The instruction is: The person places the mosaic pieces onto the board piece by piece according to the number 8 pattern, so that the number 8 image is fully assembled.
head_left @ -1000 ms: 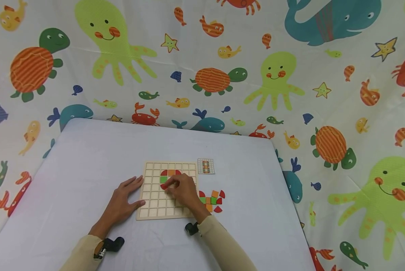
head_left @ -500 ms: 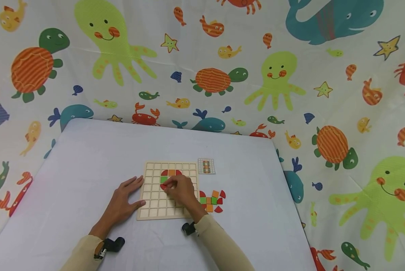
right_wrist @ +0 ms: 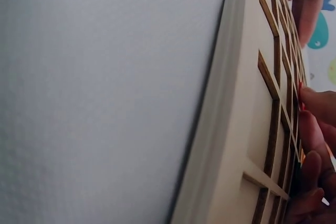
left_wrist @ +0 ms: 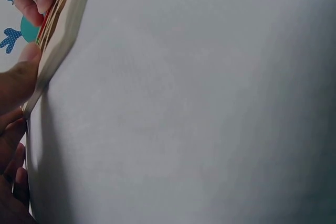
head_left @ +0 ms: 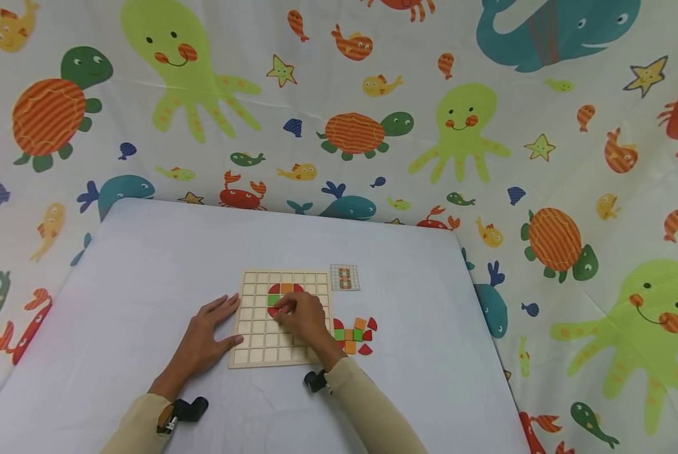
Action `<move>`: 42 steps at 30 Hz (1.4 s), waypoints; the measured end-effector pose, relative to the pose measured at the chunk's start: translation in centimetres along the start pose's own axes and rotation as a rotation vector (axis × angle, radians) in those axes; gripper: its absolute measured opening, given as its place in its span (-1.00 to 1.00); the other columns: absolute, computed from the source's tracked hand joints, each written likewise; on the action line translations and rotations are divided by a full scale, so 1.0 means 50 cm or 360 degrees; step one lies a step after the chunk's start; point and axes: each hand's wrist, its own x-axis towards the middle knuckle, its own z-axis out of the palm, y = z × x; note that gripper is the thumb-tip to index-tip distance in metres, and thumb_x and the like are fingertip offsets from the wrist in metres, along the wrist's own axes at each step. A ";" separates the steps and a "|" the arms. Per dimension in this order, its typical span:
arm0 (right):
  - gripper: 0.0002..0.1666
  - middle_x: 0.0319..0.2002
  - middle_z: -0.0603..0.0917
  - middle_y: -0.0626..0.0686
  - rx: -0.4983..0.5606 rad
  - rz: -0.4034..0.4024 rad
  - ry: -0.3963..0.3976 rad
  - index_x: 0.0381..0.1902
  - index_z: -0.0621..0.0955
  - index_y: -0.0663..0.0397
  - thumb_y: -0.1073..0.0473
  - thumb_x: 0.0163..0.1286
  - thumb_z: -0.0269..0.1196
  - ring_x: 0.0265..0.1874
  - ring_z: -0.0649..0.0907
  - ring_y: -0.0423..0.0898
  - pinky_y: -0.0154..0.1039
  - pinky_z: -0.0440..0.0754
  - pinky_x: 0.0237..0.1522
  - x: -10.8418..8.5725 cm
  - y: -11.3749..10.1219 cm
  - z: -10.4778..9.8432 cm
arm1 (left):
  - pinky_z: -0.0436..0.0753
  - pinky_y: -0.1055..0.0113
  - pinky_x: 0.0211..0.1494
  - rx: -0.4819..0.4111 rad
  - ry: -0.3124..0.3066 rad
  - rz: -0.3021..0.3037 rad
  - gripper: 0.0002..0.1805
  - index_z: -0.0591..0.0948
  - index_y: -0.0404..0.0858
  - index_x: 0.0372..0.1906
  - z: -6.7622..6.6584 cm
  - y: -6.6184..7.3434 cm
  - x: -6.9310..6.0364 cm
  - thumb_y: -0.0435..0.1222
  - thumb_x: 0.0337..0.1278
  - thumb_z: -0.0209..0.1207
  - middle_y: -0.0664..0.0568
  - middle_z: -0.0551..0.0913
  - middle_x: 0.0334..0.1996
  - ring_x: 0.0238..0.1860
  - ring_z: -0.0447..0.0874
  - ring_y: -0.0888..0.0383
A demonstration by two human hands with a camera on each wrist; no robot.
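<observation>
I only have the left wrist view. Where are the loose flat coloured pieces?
Observer: The loose red, orange and green pieces lie by the right edge of the square wooden grid board.
Operator: Where's the right hand working?
Observer: Pinching a red round-edged piece, directly on the near side of a flat green square.
Operator: Any pattern nearby?
Observer: A small white printed grid card, beside the board's far right corner.

1. Flat square wooden board [head_left: 270, 341]: pale tan, gridded.
2. On the board: red quarter-circle tiles [head_left: 274, 289], orange square tile [head_left: 287, 288], green square tile [head_left: 273, 301].
3. Right of the board: small white rectangular card [head_left: 345, 277], gridded; loose tiles [head_left: 358, 335], red, orange, green.
4. Under the board: plain white tablecloth [head_left: 429, 315].
5. Behind the board: white fabric backdrop [head_left: 316, 69], multicoloured sea-creature print.
</observation>
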 end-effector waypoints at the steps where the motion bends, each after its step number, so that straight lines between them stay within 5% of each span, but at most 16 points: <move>1: -0.87 -0.47 0.75 -0.23 0.0008 0.0002 0.0000 -0.21 0.85 -0.15 0.13 0.28 0.58 -0.47 0.61 -0.41 -0.41 0.54 -0.36 0.000 0.000 -0.002 | 0.23 -0.52 0.48 0.0000 0.0000 -0.0002 -0.04 0.40 -0.26 0.58 0.001 0.000 0.000 -0.24 0.07 0.57 -0.24 0.39 0.59 0.61 0.18 -0.38; 11: -0.84 -0.42 0.79 -0.15 0.0245 -0.0005 0.0073 -0.19 0.84 -0.09 0.15 0.27 0.58 -0.45 0.61 -0.33 -0.39 0.55 -0.38 -0.008 0.038 -0.041 | 0.21 -0.51 0.49 -0.0006 0.0004 -0.0013 -0.04 0.39 -0.26 0.59 0.004 -0.002 0.000 -0.26 0.07 0.57 -0.27 0.38 0.59 0.61 0.17 -0.39; 22: -0.79 -0.35 0.79 -0.07 0.0343 0.0074 0.0198 -0.11 0.83 -0.05 0.13 0.30 0.56 -0.42 0.58 -0.17 -0.33 0.58 -0.38 -0.050 0.104 -0.133 | 0.21 -0.53 0.48 -0.0005 0.0020 0.0003 -0.04 0.40 -0.27 0.58 0.006 -0.003 0.001 -0.27 0.06 0.57 -0.28 0.39 0.58 0.60 0.18 -0.40; 42: -0.78 -0.33 0.77 -0.08 0.0060 0.0395 0.0410 -0.15 0.85 -0.12 0.13 0.24 0.61 -0.35 0.56 -0.09 -0.33 0.53 -0.42 -0.132 0.225 -0.232 | 0.23 -0.52 0.47 0.0017 0.0032 0.0013 -0.06 0.42 -0.30 0.56 0.006 0.000 0.000 -0.25 0.06 0.57 -0.29 0.41 0.56 0.59 0.20 -0.40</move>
